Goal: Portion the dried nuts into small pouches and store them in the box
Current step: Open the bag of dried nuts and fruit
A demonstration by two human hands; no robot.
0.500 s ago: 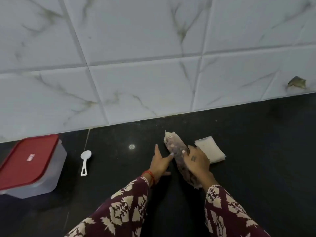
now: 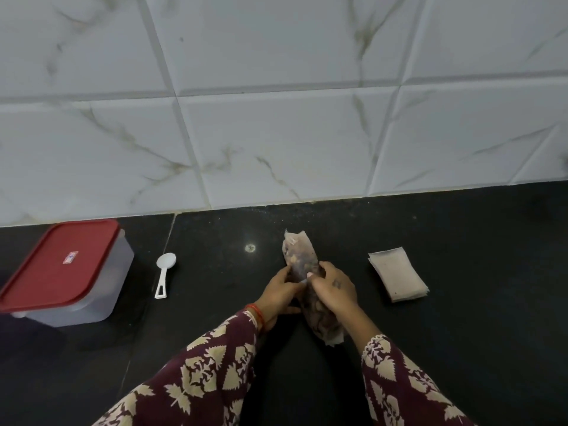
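At centre frame the clear bag of dried nuts [image 2: 302, 272] lies on the black countertop [image 2: 461, 333]; the right hand [image 2: 333, 287] curls around its middle and the left hand [image 2: 281, 287] pinches its near side. The stack of small pouches [image 2: 398, 273] lies right of centre, the white scoop [image 2: 164, 273] left of centre, and the red-lidded box [image 2: 66, 272] sits shut at far left. Likely risk: a sharp tug could split the thin film and scatter nuts; no pouch is open to catch them.
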